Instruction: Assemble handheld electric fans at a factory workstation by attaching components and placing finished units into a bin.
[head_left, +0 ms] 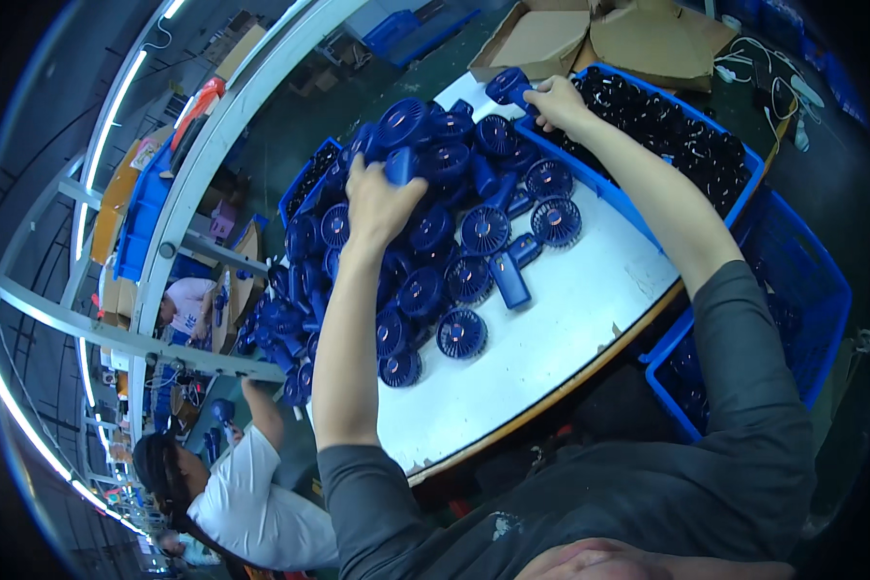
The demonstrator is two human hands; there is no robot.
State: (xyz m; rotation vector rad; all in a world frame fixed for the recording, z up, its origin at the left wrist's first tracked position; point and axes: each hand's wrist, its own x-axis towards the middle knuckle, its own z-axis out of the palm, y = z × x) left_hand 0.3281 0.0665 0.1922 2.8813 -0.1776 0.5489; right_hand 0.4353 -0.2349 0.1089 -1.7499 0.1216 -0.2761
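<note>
A big heap of dark blue handheld fans [420,290] with round grilles covers the left and middle of a white table. My left hand [382,203] reaches into the heap's upper part, its thumb and fingers around the handle of one blue fan [399,166]. Farther right and at the far side, my right hand [557,102] grips another blue handheld fan [506,84] by its handle, the round head pointing left. That fan is raised beside the rim of a blue crate. At the heap's near right, one fan [509,278] lies with its handle toward me.
A blue crate [648,227] full of small shiny black parts [667,140] stands at the right. Below it is another blue crate [822,319]. Open cardboard boxes [541,39] lie beyond the table [551,333]. A metal frame [179,208] and a co-worker [256,507] are at the left.
</note>
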